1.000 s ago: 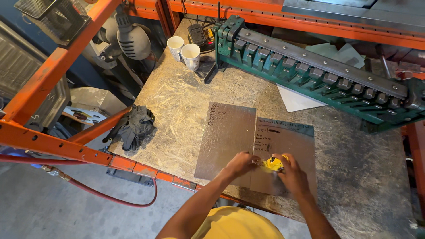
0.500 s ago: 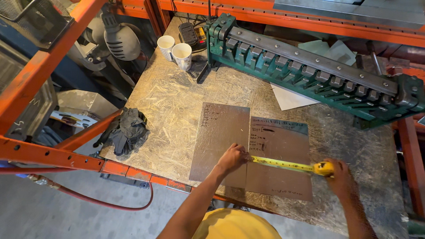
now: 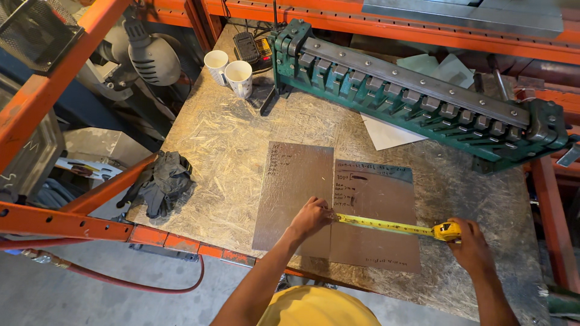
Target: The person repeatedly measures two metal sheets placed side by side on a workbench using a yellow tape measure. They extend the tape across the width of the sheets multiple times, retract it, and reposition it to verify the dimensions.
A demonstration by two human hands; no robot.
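Two thin metal sheets lie side by side on the chipboard bench (image 3: 229,145): a left sheet (image 3: 296,181) and a right sheet (image 3: 377,193) with handwritten marks. A yellow tape measure (image 3: 447,230) is stretched across the right sheet, its blade (image 3: 380,224) lying flat. My left hand (image 3: 311,216) pins the blade's end at the seam between the sheets. My right hand (image 3: 471,246) holds the tape's case just past the right sheet's right edge.
A long green sheet-metal brake (image 3: 423,102) spans the bench's back. Two white paper cups (image 3: 229,69) and a battery charger (image 3: 251,47) stand at the back left. Black gloves (image 3: 160,184) lie at the left edge. Orange rack beams (image 3: 72,220) frame the bench; a red hose (image 3: 139,284) runs on the floor.
My right hand has pulled the tape case rightwards, from beside my left hand to past the right sheet's edge. My left hand stayed at the seam.
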